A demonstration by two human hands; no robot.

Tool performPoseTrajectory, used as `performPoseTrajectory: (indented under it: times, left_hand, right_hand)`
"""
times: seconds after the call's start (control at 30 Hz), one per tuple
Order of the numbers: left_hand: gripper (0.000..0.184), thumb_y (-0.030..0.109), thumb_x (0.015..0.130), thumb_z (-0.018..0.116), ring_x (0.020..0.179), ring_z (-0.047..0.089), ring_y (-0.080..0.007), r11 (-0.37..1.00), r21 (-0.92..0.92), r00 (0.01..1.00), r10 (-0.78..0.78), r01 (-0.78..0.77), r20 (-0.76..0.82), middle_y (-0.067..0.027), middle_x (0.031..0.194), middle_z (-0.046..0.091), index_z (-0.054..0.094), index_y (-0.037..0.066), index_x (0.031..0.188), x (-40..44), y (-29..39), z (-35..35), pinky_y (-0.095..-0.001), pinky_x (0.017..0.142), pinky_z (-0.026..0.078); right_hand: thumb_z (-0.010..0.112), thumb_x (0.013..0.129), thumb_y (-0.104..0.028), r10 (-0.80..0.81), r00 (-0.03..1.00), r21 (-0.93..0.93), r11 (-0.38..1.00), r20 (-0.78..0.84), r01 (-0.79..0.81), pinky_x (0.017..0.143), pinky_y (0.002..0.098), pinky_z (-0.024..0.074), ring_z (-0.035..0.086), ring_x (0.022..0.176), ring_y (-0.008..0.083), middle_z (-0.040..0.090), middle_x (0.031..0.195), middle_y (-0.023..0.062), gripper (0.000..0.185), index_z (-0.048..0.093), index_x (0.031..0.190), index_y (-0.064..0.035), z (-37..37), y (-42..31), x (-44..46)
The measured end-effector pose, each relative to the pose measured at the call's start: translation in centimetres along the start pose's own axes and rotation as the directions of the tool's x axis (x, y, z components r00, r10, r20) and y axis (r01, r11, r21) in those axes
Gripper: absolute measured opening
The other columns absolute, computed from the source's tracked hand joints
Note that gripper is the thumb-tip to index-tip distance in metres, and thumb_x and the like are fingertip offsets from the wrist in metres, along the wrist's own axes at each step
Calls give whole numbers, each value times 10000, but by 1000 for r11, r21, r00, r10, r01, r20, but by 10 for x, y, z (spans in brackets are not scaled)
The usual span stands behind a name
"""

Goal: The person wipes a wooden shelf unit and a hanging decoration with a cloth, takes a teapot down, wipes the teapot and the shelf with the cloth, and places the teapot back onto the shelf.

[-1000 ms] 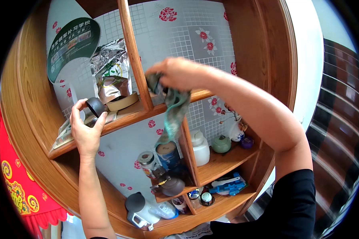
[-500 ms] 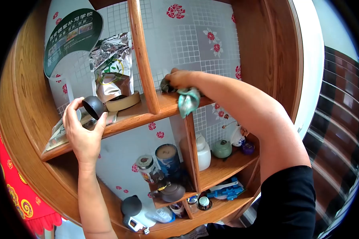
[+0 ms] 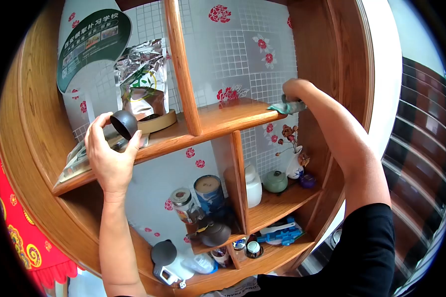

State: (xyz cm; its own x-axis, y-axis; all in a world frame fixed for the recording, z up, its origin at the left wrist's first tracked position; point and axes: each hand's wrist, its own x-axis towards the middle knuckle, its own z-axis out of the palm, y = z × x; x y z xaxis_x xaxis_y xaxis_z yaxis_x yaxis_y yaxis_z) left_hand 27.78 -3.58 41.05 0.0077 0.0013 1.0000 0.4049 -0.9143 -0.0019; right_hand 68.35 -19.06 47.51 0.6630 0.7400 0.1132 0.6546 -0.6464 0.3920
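A small black cup [image 3: 125,124] is held between the thumb and fingers of my left hand [image 3: 110,161], at the left of the upper wooden shelf [image 3: 228,116]. Just behind it stand a roll of tan tape [image 3: 158,122] and a silver foil bag [image 3: 142,81]. My right hand [image 3: 298,90] is closed on a grey-green cloth [image 3: 288,107], which lies against the right end of the same shelf, near the cabinet's side wall. Part of the cloth hangs at the shelf's front edge.
A wooden post [image 3: 182,69] divides the upper shelf. Below are a white jar [image 3: 253,190], a green pot [image 3: 275,182], a flower vase [image 3: 295,166], a dark teapot [image 3: 214,234], a glass jar [image 3: 185,204], a blue canister [image 3: 209,193] and a white kettle [image 3: 171,262]. A green fan [image 3: 94,42] leans upper left.
My right hand has moved right with the cloth, from beside the post to the shelf's right end. My left hand still holds the black cup in nearly the same place.
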Motion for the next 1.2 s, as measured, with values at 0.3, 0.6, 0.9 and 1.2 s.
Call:
performPoseTrajectory:
  times: [0.3,0.6,0.9,1.2]
  left_hand:
    - [516,126,658,736,1022,490,-267,997,60,998,50,-48,-24,-116,1063,527,489,38,1102,-1,-3,1,-367,908,374]
    - [523,150,663,736,1026,488,-269,993,99,997,67,-62,-47,-111,1061,529,487,47,1112,-1,-2,3,-367,911,370]
    - [500,192,678,734,1012,501,-269,995,84,999,51,-49,-16,-113,1050,541,503,46,1097,0,-2,4,-369,897,379]
    - [509,245,664,756,998,511,-270,997,76,999,31,-29,-27,-103,1022,577,528,51,1075,1,-7,5,-362,879,387]
  right_hand:
    - [487,842,-193,-363,837,389,760,-411,520,914,381,390,509,1060,319,546,1149,179,385,482,1207,-70,-14,-57,39]
    - [449,881,-190,-289,921,682,621,-260,387,944,308,362,476,1084,196,524,1197,107,413,438,1277,-71,-10,-48,-7]
    - [461,873,-180,-207,951,754,580,-230,309,865,299,430,539,968,185,579,1066,112,401,462,1263,-88,-12,-30,-100]
    - [450,902,-140,-139,859,762,407,-493,504,622,220,524,563,809,131,555,897,53,272,513,1159,-73,23,-24,-156]
